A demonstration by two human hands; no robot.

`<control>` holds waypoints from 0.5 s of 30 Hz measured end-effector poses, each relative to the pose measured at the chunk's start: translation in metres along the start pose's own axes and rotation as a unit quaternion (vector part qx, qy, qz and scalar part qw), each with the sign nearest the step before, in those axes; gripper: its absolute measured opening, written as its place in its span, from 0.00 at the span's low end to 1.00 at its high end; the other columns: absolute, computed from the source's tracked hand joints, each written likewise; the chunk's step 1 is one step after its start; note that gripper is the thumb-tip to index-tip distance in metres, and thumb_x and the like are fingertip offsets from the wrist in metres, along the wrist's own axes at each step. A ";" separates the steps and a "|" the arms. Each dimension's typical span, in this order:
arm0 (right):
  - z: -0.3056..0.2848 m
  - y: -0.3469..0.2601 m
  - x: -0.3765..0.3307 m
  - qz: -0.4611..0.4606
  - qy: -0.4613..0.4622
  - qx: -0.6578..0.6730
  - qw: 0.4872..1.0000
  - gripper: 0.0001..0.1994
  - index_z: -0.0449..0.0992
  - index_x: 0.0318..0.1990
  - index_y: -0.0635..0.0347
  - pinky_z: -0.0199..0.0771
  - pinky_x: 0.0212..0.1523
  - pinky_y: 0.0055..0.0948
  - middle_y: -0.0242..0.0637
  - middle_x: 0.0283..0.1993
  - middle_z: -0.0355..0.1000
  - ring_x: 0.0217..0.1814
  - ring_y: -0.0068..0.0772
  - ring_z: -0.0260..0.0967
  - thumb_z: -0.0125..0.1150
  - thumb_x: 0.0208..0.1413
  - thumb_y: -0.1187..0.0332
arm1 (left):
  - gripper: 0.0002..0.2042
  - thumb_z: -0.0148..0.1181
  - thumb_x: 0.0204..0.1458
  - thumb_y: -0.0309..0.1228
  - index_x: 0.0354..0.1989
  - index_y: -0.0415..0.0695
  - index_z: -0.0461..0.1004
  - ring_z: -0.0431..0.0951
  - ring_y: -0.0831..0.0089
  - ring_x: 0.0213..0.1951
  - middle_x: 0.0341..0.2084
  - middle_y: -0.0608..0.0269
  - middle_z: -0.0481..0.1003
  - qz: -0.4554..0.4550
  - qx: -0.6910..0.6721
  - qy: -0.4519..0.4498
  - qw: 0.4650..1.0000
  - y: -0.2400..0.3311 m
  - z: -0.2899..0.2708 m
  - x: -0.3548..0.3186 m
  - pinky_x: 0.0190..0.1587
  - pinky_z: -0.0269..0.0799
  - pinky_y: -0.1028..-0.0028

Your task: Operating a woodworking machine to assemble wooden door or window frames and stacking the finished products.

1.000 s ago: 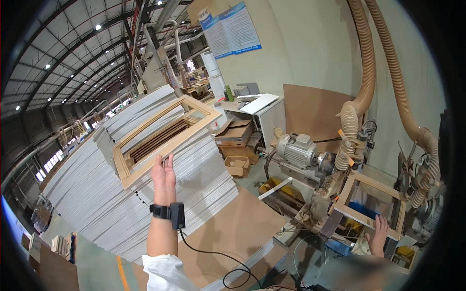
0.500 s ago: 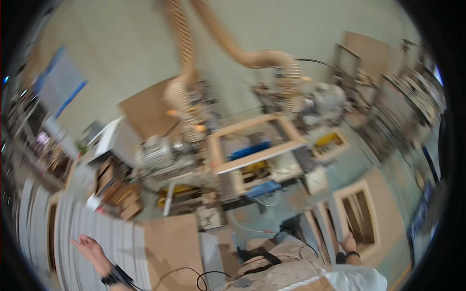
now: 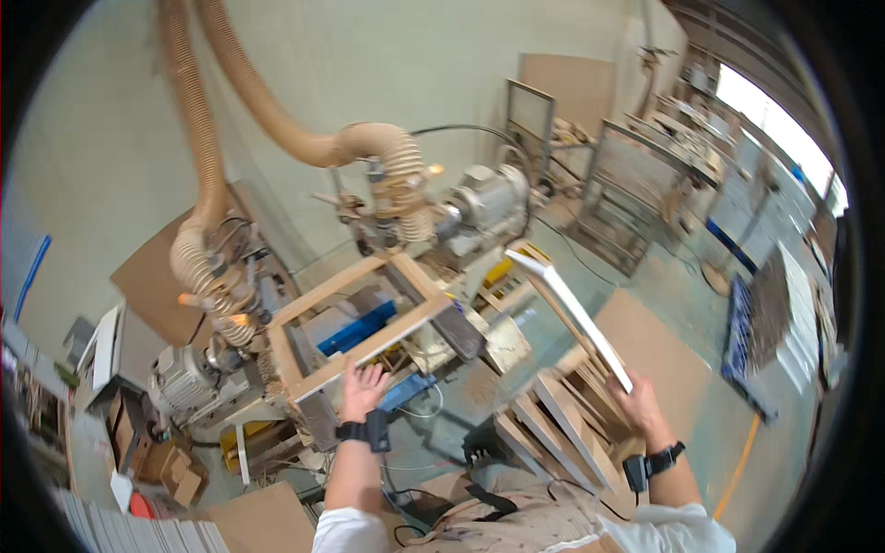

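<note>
Pale workshop wall (image 3: 470,46) behind. Tan hoses (image 3: 198,129) drop to the motor units (image 3: 189,373), presumably for dust pickup. Wooden frame (image 3: 402,328) lies flat between the units, likely so both ends are supported. Left hand (image 3: 363,391) at its near edge: palm up, fingers spread, not gripping; contact unclear. Right hand (image 3: 638,405): fingers grasping white-edged frame (image 3: 583,319) by its near end, edge-on above stacked frames (image 3: 553,422), probably for clearance.

brown board (image 3: 572,89) against the pale wall (image 3: 461,55), cardboard boxes (image 3: 182,474) at lower left, orange line (image 3: 737,470) on green floor (image 3: 682,290)
</note>
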State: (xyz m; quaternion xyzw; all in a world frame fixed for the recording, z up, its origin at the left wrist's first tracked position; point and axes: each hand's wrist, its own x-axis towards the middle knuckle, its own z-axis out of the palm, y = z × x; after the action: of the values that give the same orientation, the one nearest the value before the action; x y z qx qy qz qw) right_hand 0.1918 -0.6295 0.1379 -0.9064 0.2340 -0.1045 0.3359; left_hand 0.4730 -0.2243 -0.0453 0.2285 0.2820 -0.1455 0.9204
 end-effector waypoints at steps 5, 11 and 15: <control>0.040 -0.072 0.069 -0.392 -0.068 -0.017 0.917 0.12 0.73 0.33 0.57 0.70 0.31 0.34 0.43 0.29 0.71 0.31 0.43 0.69 0.55 0.37 0.77 | 0.24 0.50 0.51 0.45 0.50 0.40 0.59 0.62 0.62 0.54 0.49 0.56 0.64 0.142 0.027 -0.042 0.989 -0.007 0.001 0.031 0.54 0.59 0.62; 0.116 -0.153 0.132 -0.540 -0.164 -0.094 0.820 0.14 0.72 0.36 0.55 0.68 0.26 0.36 0.39 0.23 0.68 0.27 0.42 0.68 0.53 0.36 0.76 | 0.14 0.54 0.49 0.32 0.43 0.40 0.65 0.63 0.60 0.52 0.48 0.55 0.65 0.287 0.547 -0.105 0.780 -0.042 0.024 -0.053 0.54 0.62 0.59; 0.181 -0.178 0.140 -0.589 -0.166 -0.120 0.782 0.11 0.70 0.36 0.56 0.69 0.25 0.36 0.39 0.26 0.68 0.26 0.42 0.69 0.48 0.41 0.73 | 0.16 0.44 0.52 0.25 0.51 0.36 0.59 0.64 0.60 0.51 0.49 0.56 0.64 0.180 0.119 -0.236 0.947 -0.071 -0.025 -0.163 0.53 0.63 0.59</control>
State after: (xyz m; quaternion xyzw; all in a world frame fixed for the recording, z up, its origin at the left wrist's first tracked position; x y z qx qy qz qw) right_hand 0.4395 -0.4793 0.1227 -0.9041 -0.3940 -0.1006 0.1311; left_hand 0.3032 -0.2498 0.0071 0.3429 -0.0086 -0.0596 0.9374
